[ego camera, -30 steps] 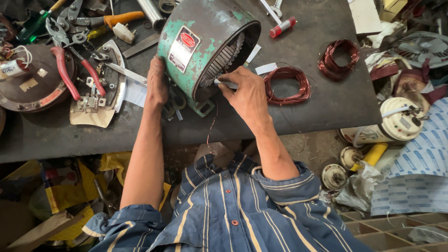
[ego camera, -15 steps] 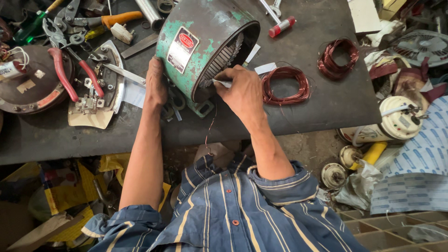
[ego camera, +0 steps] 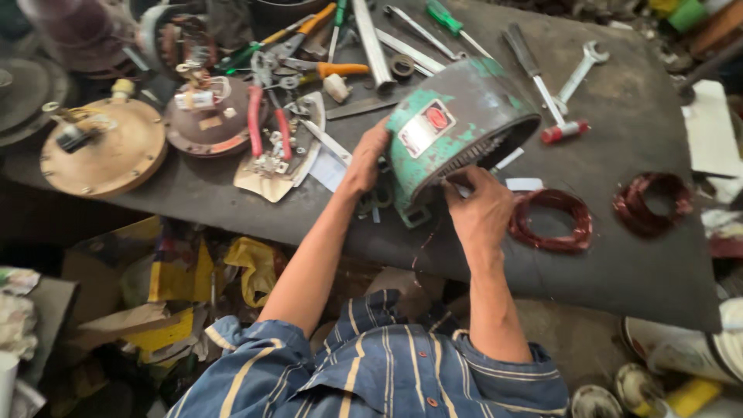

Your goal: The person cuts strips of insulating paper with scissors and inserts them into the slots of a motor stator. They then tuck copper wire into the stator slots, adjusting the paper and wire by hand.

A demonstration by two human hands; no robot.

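With the view now shifting left, the left hand [ego camera: 365,159] is bracing the green motor shell [ego camera: 457,128] while the right hand [ego camera: 480,209], at five o'clock, is pinching a white strip [ego camera: 458,184] at its rim.

I am seeing my left hand [ego camera: 364,159] pressing against the side of the green motor housing [ego camera: 457,128] lying tilted on the dark workbench [ego camera: 642,255], while my right hand [ego camera: 481,209] is pinching at its open rim, just beside a copper wire coil [ego camera: 551,220].
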